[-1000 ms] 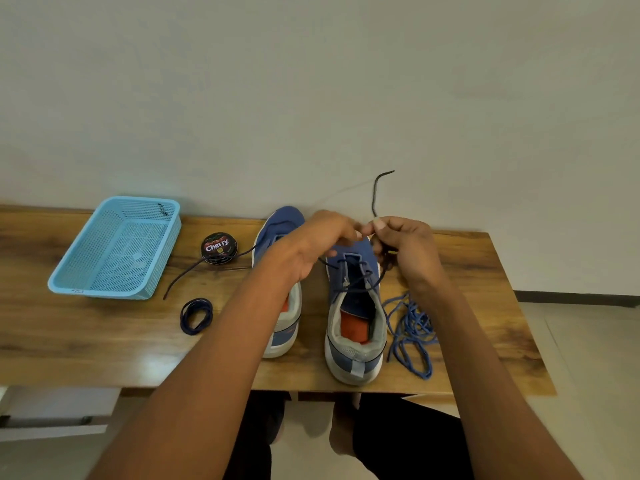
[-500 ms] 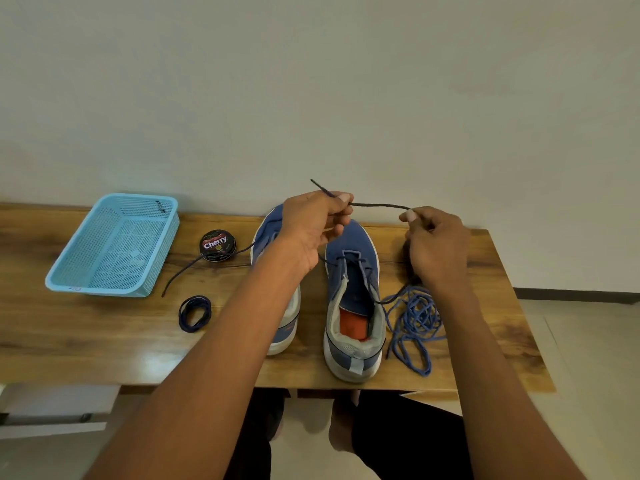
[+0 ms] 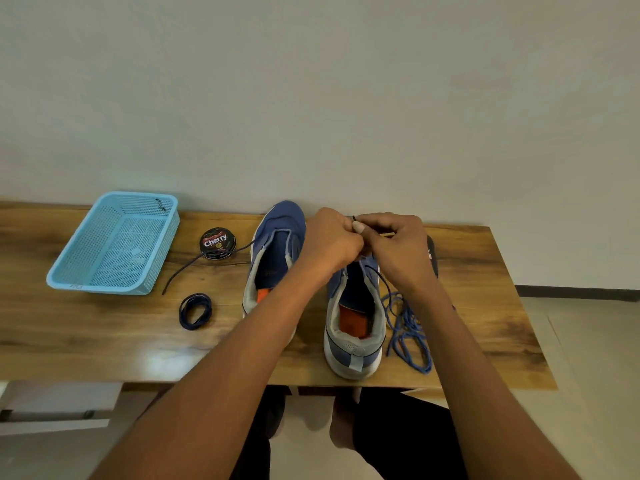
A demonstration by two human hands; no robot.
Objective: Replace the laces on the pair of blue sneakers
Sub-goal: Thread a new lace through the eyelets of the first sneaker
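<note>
Two blue knit sneakers stand on the glossy wooden table [image 3: 104,341]; the left hand [image 3: 330,242] and right hand [image 3: 398,247], together, pinch a thin dark lace [image 3: 384,278] over the right sneaker [image 3: 353,327]. Left sneaker [image 3: 273,251] stands beside it. Perforated plastic basket [image 3: 114,244] holds nothing visible.

The table [image 3: 104,341] is wood with a dark streaked grain, its varnish glossy enough to throw back pale glare. The basket [image 3: 114,244] is light blue perforated plastic with a smooth rim. The polish tin [image 3: 218,243] has a shiny printed lid (probably metal, though that cannot be told). Both sneakers [image 3: 277,237] are matt blue cloth with soft grey fabric lining. The loose blue laces [image 3: 408,327] look like woven cord, as does the coiled dark lace [image 3: 195,311].
</note>
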